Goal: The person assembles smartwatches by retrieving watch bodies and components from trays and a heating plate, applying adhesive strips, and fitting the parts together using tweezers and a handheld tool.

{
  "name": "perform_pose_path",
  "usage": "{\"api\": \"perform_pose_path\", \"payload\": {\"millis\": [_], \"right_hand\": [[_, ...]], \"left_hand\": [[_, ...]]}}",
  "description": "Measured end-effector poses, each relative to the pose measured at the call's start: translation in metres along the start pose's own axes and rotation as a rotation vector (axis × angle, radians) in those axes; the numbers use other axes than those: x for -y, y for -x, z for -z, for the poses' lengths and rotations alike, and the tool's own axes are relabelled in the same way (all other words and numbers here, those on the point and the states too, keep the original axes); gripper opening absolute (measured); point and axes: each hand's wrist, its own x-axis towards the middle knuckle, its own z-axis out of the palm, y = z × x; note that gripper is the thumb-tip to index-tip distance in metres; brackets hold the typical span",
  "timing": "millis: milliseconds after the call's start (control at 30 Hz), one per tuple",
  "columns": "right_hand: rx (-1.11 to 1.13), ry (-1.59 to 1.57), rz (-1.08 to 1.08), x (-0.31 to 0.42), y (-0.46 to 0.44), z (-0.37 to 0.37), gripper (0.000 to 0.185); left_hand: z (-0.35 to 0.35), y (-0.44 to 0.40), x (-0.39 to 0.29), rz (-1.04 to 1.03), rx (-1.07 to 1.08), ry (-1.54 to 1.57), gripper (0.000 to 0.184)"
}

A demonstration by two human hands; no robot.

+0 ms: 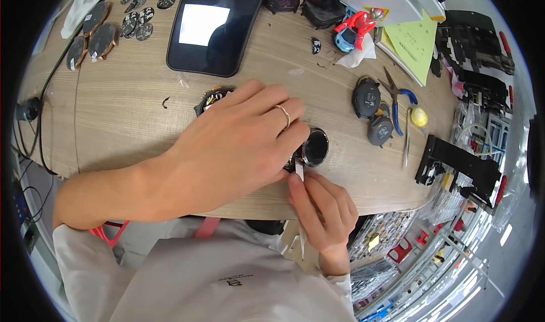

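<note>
My left hand (244, 135), a ring on one finger, reaches across the table with its fingers curled down. Its fingertips close on a small watch part, mostly hidden under the hand. Right beside them is a round dark watch face (316, 147) with a shiny rim. My right hand (326, 208) pinches a slim pale flat tool (299, 169), its upper end at the watch part and its thin lower end below the hand. The tool's exact kind is unclear. Beyond my left knuckles, partly covered, lies an opened watch case (214, 97) with inner parts showing.
A large black tablet-like device (213, 27) lies at the back. Watch cases (102, 39) and several small round parts (145, 31) are at left. To the right are dark watch backs (367, 98), blue-handled pliers (400, 106), a metal stick tool (406, 140) and a black clamp fixture (460, 169).
</note>
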Motion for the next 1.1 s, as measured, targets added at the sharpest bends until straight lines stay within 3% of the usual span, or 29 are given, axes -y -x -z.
{"api": "perform_pose_path", "payload": {"millis": [733,1100], "right_hand": [[0.015,0.014,0.016,0.001,-0.002,0.0,0.033],[0.0,0.08,0.094,0.003,-0.004,-0.006,0.041]], "left_hand": [[-0.016,0.004,-0.005,0.023,-0.096,-0.181,0.06],[-0.027,0.006,-0.005,0.013,-0.21,-0.206,0.053]]}}
